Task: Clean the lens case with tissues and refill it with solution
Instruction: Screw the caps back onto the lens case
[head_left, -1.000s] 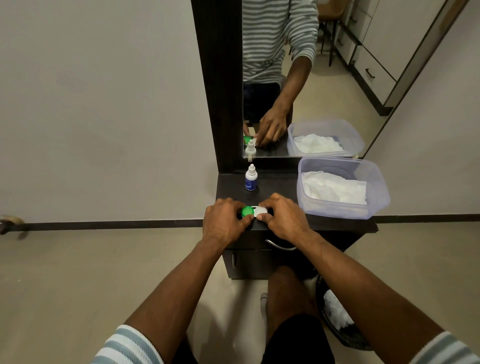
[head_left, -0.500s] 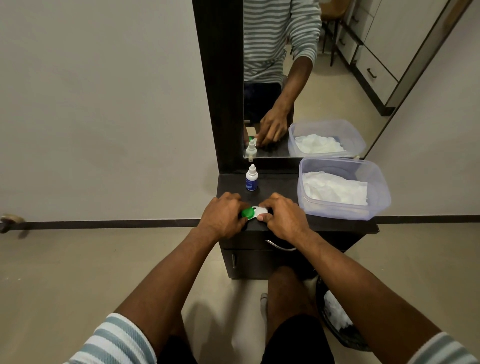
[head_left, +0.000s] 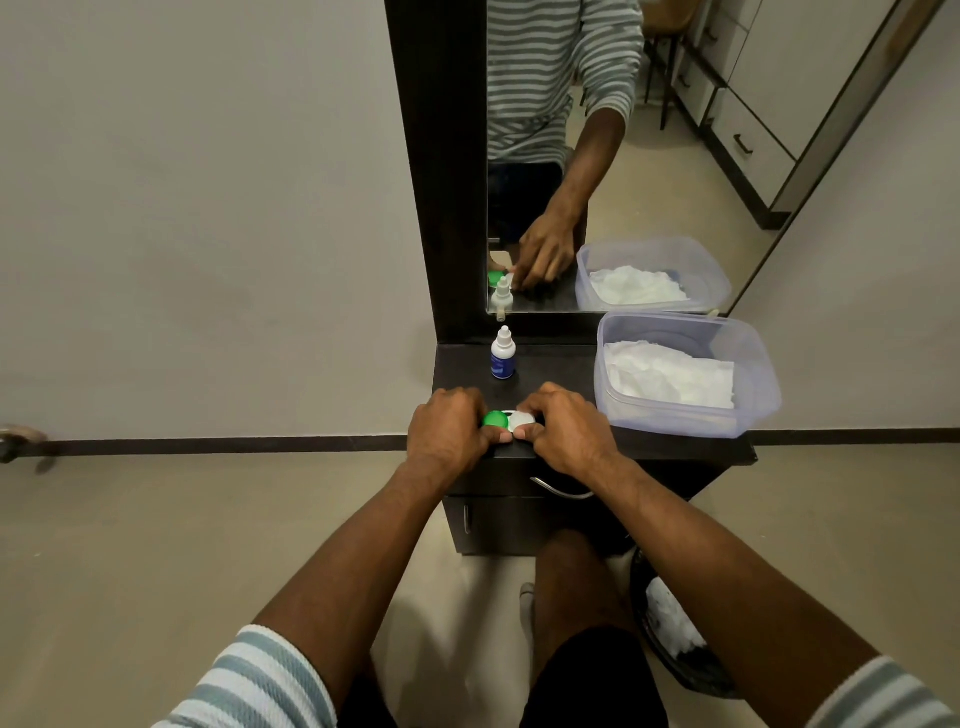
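Both hands are clamped on the small plastic contact lens case (head_left: 508, 420), the kind with one green round cap and one white round cap. The left hand (head_left: 451, 434) has its fingers curled around the green cap (head_left: 495, 419), thumb tucked against the near side. The right hand (head_left: 563, 434) does the same on the white cap (head_left: 522, 418), thumb pinching in from the front, fingers wrapped over the back. The case sits right at the front edge of the dark wooden dresser top (head_left: 550, 369), between the two fists, so only the tops of the caps peek out.

Just behind the hands stands a little white dropper bottle with a blue label (head_left: 503, 354), upright, cap on, near the mirror's base. Off to the right is a clear, bluish plastic tub (head_left: 688, 374) with white tissues (head_left: 670, 376) lying inside.

The tall dark-framed mirror (head_left: 597, 156) behind the dresser shows the striped shirt, one arm, the bottle and the tub again. Down on the floor at the right of the dresser there's a dark bin (head_left: 675, 629) with crumpled white tissue in it. A metal drawer handle (head_left: 561, 488) shows under the right wrist.
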